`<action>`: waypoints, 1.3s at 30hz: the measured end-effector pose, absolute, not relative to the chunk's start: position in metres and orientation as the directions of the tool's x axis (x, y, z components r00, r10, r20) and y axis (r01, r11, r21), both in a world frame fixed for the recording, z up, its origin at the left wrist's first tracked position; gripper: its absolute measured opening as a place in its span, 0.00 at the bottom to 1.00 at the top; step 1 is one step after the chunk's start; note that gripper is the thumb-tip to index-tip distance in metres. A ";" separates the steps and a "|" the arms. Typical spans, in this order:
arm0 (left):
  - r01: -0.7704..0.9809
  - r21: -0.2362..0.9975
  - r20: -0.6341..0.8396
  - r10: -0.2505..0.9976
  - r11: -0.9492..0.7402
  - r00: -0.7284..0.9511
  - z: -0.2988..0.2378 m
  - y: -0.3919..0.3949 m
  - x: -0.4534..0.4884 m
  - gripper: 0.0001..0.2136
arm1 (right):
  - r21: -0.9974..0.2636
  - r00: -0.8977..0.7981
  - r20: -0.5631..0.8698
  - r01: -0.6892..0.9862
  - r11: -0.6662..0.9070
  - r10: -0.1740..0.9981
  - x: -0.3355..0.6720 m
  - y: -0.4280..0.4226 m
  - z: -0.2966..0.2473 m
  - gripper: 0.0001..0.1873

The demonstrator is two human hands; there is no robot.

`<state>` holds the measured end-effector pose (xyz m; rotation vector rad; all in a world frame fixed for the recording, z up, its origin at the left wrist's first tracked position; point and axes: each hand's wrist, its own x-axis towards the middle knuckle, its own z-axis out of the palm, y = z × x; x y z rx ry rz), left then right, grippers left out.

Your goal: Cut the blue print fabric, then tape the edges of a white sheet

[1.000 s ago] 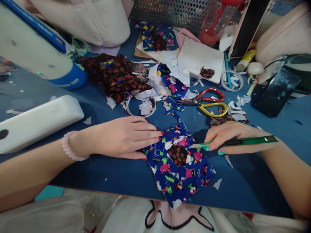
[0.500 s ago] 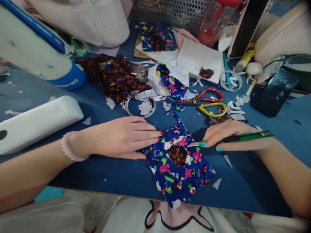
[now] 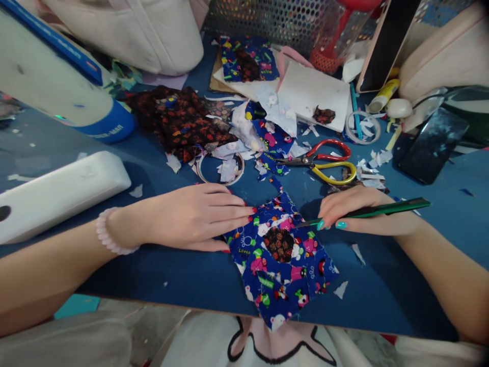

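Note:
A blue patterned fabric piece [image 3: 275, 293] lies at the table's front edge, one corner reaching over it. At its middle shows a dark brown floral patch [image 3: 280, 244] with whitish torn edges beside it. My left hand [image 3: 202, 216] rests flat with fingers stretched out, its fingertips on the fabric's left side. My right hand [image 3: 351, 209] is closed around a green utility knife [image 3: 389, 208]. The knife's blade points left, over the fabric just above and right of the brown patch; whether it touches the cloth I cannot tell.
Red-and-yellow-handled scissors [image 3: 330, 163] lie behind the fabric. Tape rolls [image 3: 241, 176], dark floral cloth [image 3: 183, 125] and paper scraps spread across the back. A white case [image 3: 64, 193] and a large bottle [image 3: 87, 102] stand left; a black phone [image 3: 433, 145] lies right.
My right hand has shifted slightly up and left and rolled the knife, so its blade now shows as a thin, dark edge. My left hand and the fabric stay in place.

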<state>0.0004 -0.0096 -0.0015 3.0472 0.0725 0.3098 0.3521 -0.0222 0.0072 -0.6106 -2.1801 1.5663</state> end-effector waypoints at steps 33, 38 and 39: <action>0.078 0.151 0.174 0.104 -0.985 0.979 0.002 -0.013 0.007 0.20 | -0.944 -0.782 -0.015 0.216 0.249 0.623 0.356 -0.021 0.006 0.08; 0.087 0.140 0.160 0.109 -0.986 0.981 -0.001 -0.013 0.005 0.20 | -0.905 -0.738 0.124 0.190 0.381 0.663 0.352 -0.025 0.005 0.08; 0.084 0.139 0.161 0.106 -0.987 0.981 -0.003 -0.013 0.005 0.20 | -0.881 -0.748 0.134 0.210 0.424 0.650 0.349 -0.026 0.005 0.08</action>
